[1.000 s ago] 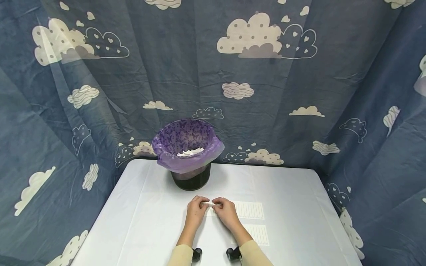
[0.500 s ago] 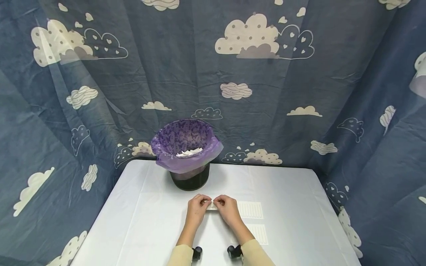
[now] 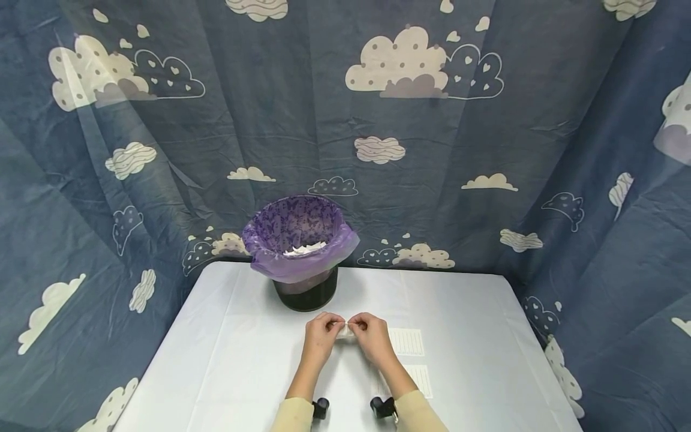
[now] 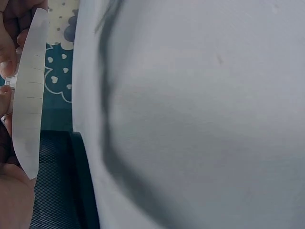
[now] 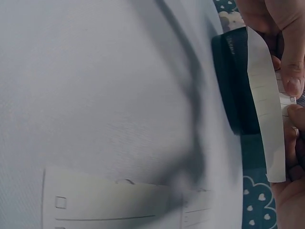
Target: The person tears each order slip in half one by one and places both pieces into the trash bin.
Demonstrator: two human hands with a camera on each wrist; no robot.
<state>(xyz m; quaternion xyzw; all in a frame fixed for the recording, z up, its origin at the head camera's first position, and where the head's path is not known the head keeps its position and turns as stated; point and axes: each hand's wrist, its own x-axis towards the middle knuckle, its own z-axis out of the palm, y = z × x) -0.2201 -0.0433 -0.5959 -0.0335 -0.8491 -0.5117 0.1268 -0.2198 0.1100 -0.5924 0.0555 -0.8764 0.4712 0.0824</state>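
Between both hands, raised over the table, is a white slip of paper (image 3: 344,332) with ruled lines. My left hand (image 3: 320,339) pinches its upper edge from the left. From the right, my right hand (image 3: 372,341) pinches the same edge, its fingertips close to the left ones. In the left wrist view the paper (image 4: 29,95) hangs curved in front of the fingers, with short printed lines across it. The right wrist view shows the paper (image 5: 267,109) bowed likewise, and a small printed box near the thumbs. Whether it is torn cannot be seen.
A black mesh bin (image 3: 308,295) with a purple bag liner (image 3: 302,267) stands at the back left, holding white paper pieces (image 3: 305,248). Two ruled sheets (image 3: 407,342) lie right of the hands on the white table (image 3: 475,336). A cloud-patterned curtain (image 3: 432,198) surrounds the table.
Both hands have risen slightly away from me, and their fingertips have come closer together along the paper's edge. The paper's face shows more below the fingers than a second ago.
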